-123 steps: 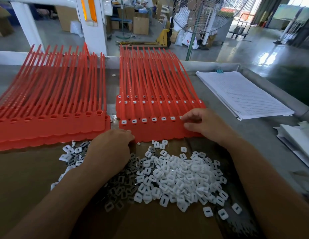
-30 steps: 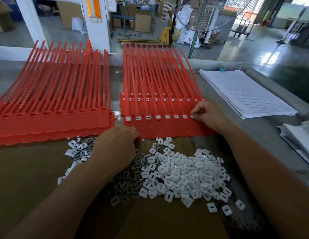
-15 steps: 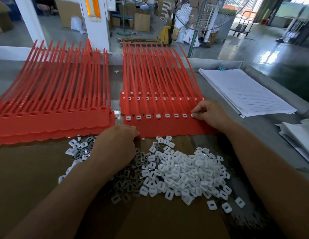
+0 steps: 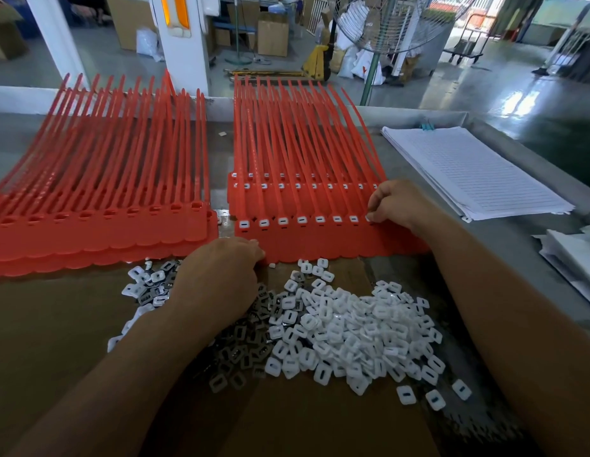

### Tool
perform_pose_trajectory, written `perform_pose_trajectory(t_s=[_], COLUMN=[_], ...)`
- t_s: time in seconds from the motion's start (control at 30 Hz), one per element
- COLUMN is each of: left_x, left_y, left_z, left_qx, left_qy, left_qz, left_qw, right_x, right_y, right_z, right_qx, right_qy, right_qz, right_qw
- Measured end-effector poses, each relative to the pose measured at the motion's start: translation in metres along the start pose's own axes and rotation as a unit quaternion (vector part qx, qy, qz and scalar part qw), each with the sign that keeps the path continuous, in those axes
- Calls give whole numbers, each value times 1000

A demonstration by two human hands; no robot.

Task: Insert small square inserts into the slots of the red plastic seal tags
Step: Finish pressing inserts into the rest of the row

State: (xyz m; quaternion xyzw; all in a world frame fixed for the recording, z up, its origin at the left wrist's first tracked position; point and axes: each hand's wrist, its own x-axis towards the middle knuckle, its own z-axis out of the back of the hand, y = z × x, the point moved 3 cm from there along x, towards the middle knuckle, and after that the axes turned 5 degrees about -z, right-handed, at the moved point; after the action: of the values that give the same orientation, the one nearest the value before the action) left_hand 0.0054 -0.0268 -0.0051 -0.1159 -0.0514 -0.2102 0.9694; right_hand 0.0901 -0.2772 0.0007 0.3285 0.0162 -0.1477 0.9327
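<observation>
Red seal tags and white inserts on a grey surface.
Just behind the insert pile lies the right tag stack, its front row filled. The left tag stack sits behind-left, and papers behind-right. The left grip rests curled on the pile's left part; I cannot tell what it holds. The right grip, behind the pile, pinches one insert at the row's end slot.
</observation>
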Motion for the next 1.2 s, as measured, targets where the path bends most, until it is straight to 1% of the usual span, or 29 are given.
perform_pose_trajectory(t_s=[0.07,0.23,0.33,0.43,0.5,0.6,0.67,0.8,0.97,1.03,1.07,1.13,1.2], left_x=[0,0,0,0,1,1,1,2,3,3,3,2,2], left_y=[1,1,1,1,1,0,1,1,2,2,1,1,0], left_z=[-1,-1,-1,-1,-1,-1,-1,-1,-1,-1,0,0,1], left_qx=[-1,-2,0,0,1,0,1,1,-1,-2,-3,-3,-5], left_qy=[0,-6,-1,0,0,6,7,11,14,15,16,17,15], left_qz=[2,0,2,3,3,5,4,9,9,12,14,15,18], left_qw=[1000,1000,1000,1000,1000,1000,1000,1000,1000,1000,1000,1000,1000], right_x=[1,0,-5,-15,-19,-19,-19,-29,-52,-62,-66,-75,-83], right_y=[3,7,3,-4,-9,-12,-13,-12,-2,5,8,15,21], right_z=[0,4,3,0,-2,-5,-6,2,16,19,19,16,8], right_qx=[-26,-52,-15,22,28,25,27,100,116,109,104,92,18], right_qy=[7,18,2,-32,-57,-71,-68,-41,-25,-4,21,99,175], right_qz=[-13,-5,11,68,95,99,97,100,142,169,180,201,229], right_qw=[1000,998,1000,997,994,992,993,989,983,980,978,970,957])
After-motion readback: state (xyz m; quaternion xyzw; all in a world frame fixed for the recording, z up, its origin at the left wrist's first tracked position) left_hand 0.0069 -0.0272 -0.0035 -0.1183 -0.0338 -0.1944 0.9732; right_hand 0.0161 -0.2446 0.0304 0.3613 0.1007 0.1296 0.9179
